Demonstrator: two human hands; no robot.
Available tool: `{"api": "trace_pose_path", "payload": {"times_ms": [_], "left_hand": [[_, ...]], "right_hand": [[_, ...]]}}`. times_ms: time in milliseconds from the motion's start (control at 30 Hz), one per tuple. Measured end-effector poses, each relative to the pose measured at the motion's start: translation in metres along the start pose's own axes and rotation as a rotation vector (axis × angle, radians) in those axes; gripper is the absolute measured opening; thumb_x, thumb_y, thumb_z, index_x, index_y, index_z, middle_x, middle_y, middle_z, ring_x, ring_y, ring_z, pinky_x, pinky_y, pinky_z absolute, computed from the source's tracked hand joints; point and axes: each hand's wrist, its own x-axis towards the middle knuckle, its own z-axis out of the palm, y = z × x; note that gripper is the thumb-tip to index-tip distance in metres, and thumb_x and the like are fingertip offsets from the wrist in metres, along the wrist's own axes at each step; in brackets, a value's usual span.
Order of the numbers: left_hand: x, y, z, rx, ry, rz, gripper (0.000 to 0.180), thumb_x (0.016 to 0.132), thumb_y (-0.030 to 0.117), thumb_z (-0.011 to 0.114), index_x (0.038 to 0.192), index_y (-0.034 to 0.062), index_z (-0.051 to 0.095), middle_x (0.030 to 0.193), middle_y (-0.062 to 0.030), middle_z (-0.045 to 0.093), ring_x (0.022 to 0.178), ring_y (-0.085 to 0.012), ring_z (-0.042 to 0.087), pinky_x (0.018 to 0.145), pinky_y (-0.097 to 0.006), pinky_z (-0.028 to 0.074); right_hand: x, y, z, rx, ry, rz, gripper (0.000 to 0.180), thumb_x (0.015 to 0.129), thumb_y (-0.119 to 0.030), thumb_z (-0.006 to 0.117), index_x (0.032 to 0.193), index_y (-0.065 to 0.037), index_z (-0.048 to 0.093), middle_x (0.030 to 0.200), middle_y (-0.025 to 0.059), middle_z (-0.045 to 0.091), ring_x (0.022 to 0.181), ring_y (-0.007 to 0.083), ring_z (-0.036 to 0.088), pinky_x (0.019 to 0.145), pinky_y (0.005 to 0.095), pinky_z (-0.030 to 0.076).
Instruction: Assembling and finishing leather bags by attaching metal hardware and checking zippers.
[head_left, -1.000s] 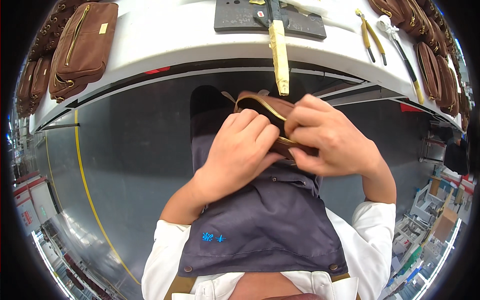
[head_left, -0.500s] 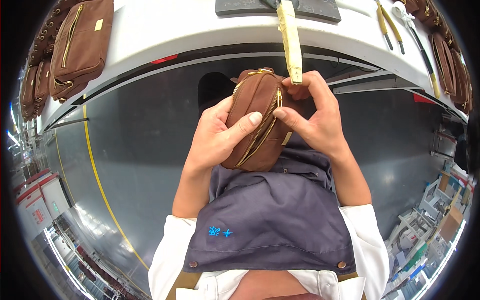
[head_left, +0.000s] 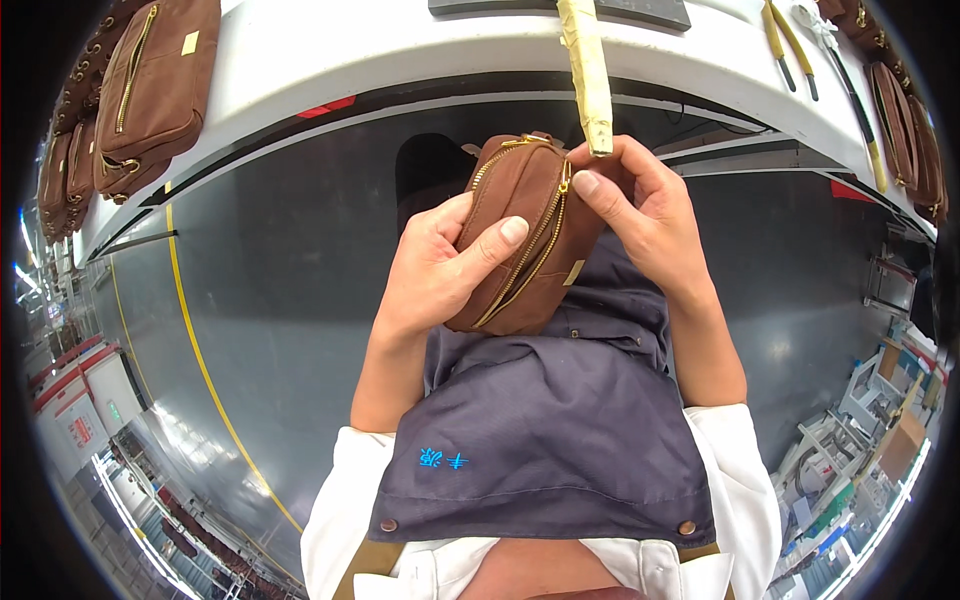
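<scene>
A small brown zippered bag (head_left: 530, 240) is held above my lap, tilted, with its brass zippers facing up. My left hand (head_left: 445, 255) wraps its left side, the thumb pressed on the top panel beside the zipper. At the upper right corner, my right hand (head_left: 640, 205) grips the bag's edge, thumb on the front and the other fingers mostly hidden behind. The brass zipper pull (head_left: 566, 172) points up next to my right thumb. A tan tab (head_left: 573, 273) shows on the bag's front face. The bag's underside is hidden.
Just above my right hand, a yellow tape-wrapped bar (head_left: 588, 80) juts over the edge of the white table (head_left: 330, 50). Brown bags (head_left: 160, 90) are piled at the left, and more brown bags (head_left: 905, 140) at the right. Yellow-handled tools (head_left: 790, 45) lie near the right end.
My right hand has shifted slightly up and to the right along the bag. The zipper pull, which pointed down by my thumb, now points up. My left hand keeps its hold.
</scene>
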Motion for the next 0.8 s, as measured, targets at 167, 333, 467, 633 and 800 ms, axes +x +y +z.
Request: {"api": "trace_pose_path", "payload": {"times_ms": [167, 333, 467, 633, 800], "left_hand": [[-0.001, -0.004, 0.000, 0.080, 0.017, 0.001, 0.034, 0.098, 0.024, 0.067, 0.116, -0.0053, 0.067, 0.096, -0.0053, 0.071, 0.086, -0.0080, 0.062, 0.075, -0.025, 0.053], [-0.001, 0.003, 0.007, 0.077, 0.053, -0.008, 0.035, 0.099, 0.027, 0.066, 0.115, -0.0043, 0.068, 0.095, -0.0039, 0.071, 0.086, -0.0067, 0.061, 0.074, -0.025, 0.052], [0.000, 0.002, 0.010, 0.098, 0.112, -0.009, 0.032, 0.100, 0.021, 0.064, 0.119, -0.0046, 0.066, 0.103, -0.0040, 0.070, 0.091, -0.0077, 0.061, 0.081, -0.024, 0.051], [0.007, -0.005, 0.009, 0.070, 0.191, 0.028, 0.032, 0.100, 0.028, 0.065, 0.111, -0.0016, 0.070, 0.089, 0.0010, 0.070, 0.078, -0.0030, 0.058, 0.069, -0.023, 0.050], [0.004, -0.006, 0.015, -0.007, 0.173, 0.020, 0.032, 0.101, 0.027, 0.063, 0.114, -0.0015, 0.069, 0.092, 0.0004, 0.070, 0.082, -0.0028, 0.058, 0.070, -0.023, 0.050]], "right_hand": [[0.002, 0.000, -0.002, 0.076, -0.040, -0.036, 0.018, 0.090, -0.014, 0.074, 0.100, -0.002, 0.066, 0.089, -0.0011, 0.063, 0.081, 0.0064, 0.059, 0.077, 0.0226, 0.049], [-0.001, -0.002, -0.001, 0.019, -0.045, -0.030, 0.015, 0.086, -0.010, 0.077, 0.087, -0.001, 0.065, 0.081, 0.0001, 0.063, 0.075, 0.0081, 0.059, 0.068, 0.0240, 0.048], [-0.010, -0.007, 0.011, -0.393, 0.071, -0.447, 0.014, 0.077, -0.002, 0.079, 0.081, -0.002, 0.065, 0.073, 0.0069, 0.060, 0.067, 0.0181, 0.058, 0.059, 0.0297, 0.046], [-0.031, 0.001, 0.041, -0.481, -0.190, -0.671, 0.019, 0.068, 0.004, 0.080, 0.077, -0.003, 0.065, 0.075, 0.0053, 0.062, 0.066, 0.0231, 0.058, 0.060, 0.0318, 0.047], [-0.007, 0.008, 0.019, -0.512, 0.208, -0.692, 0.017, 0.073, 0.000, 0.080, 0.079, -0.007, 0.065, 0.072, 0.0044, 0.061, 0.062, 0.0226, 0.056, 0.057, 0.0350, 0.043]]}}
